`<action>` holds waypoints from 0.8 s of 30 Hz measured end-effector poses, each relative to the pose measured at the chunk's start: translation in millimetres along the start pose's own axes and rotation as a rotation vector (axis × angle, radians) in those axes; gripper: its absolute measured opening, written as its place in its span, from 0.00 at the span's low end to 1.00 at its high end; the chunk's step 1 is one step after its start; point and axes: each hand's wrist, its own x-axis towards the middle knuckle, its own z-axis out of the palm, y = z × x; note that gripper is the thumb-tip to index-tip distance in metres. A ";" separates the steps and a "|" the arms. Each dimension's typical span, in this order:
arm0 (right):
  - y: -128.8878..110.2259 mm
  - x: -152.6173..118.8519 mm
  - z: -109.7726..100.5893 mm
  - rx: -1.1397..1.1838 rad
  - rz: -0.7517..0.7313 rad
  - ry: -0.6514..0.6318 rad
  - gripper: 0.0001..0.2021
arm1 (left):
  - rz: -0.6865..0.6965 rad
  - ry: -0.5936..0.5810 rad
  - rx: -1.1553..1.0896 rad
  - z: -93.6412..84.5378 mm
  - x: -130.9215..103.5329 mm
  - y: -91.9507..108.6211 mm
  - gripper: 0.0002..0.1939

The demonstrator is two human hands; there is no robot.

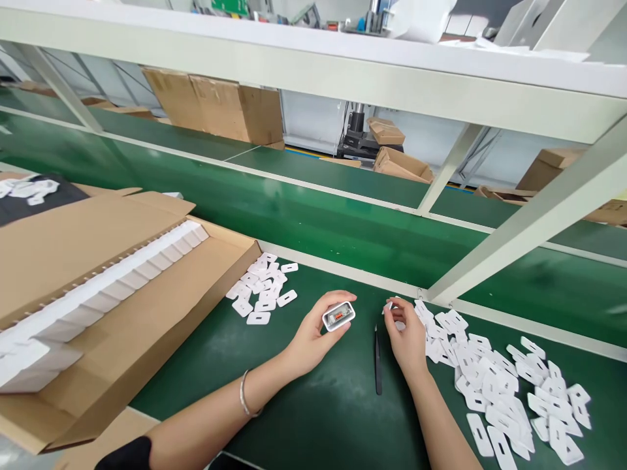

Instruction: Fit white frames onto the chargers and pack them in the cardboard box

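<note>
My left hand (313, 333) is wrapped round a small white oblong housing (339, 316), whose open end faces up and shows an orange-red part inside. My right hand (406, 333) pinches a small white plate (388, 307) between thumb and fingertips, beside the pile of loose plates. Black tweezers (377, 362) lie on the green table between the two hands. A large pile of white plates with slots (484, 378) spreads to the right of my right hand. Another, smaller pile of white plates (264, 287) lies to the left of the housing.
A long open cardboard box (196, 294) with a row of white holders (122, 274) stands on the left. A slanting pale metal post (529, 215) rises at the right behind the plates. Above runs a white shelf (313, 59). Cardboard boxes (215, 108) stand beyond the green divider.
</note>
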 end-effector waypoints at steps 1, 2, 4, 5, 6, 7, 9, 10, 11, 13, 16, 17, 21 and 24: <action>0.8 0.5 0.2 -0.019 0.001 -0.012 0.17 | -0.001 -0.001 -0.003 -0.9 -0.4 -0.2 0.16; 1.6 1.3 0.2 -0.054 -0.011 -0.019 0.17 | -0.009 0.000 -0.005 -1.7 -0.8 -1.0 0.16; 2.1 2.9 -0.8 -0.173 -0.090 -0.002 0.16 | -0.060 -0.003 0.013 -2.4 -2.0 -4.8 0.16; 1.3 3.4 -2.2 -0.250 -0.147 0.025 0.16 | -0.097 -0.004 0.025 -2.4 -3.0 -7.9 0.16; -0.6 3.2 -4.2 -0.330 -0.196 0.058 0.16 | -0.136 -0.007 0.032 -2.2 -4.3 -11.7 0.16; -3.6 2.2 -6.8 -0.411 -0.219 0.085 0.16 | -0.169 -0.009 0.034 -1.7 -5.9 -15.8 0.16; -13.6 -3.0 -12.9 -0.569 -0.153 0.063 0.15 | -0.200 -0.008 0.023 -0.2 -9.8 -23.3 0.19; -20.3 -7.1 -15.8 -0.646 -0.081 0.003 0.14 | -0.196 -0.010 0.023 0.8 -11.8 -25.8 0.21; -27.8 -11.9 -18.3 -0.714 -0.009 -0.082 0.14 | -0.177 -0.013 0.039 1.7 -13.5 -27.1 0.24; -43.0 -21.6 -21.0 -0.807 0.091 -0.287 0.14 | -0.090 -0.020 0.110 3.4 -15.9 -26.3 0.27; -59.7 -30.9 -20.0 -0.838 0.119 -0.526 0.07 | 0.079 -0.012 0.205 5.0 -16.6 -20.2 0.28; -62.3 -31.7 -19.0 -0.819 0.114 -0.567 0.08 | 0.125 0.003 0.217 5.3 -16.3 -18.2 0.27; -58.6 -27.0 -15.8 -0.500 0.040 -0.458 0.14 | 0.245 0.069 0.256 4.6 -15.4 -14.6 0.27; -49.0 -21.4 -14.0 -0.071 0.073 -0.224 0.15 | 0.291 0.102 0.324 2.9 -15.3 -14.8 0.27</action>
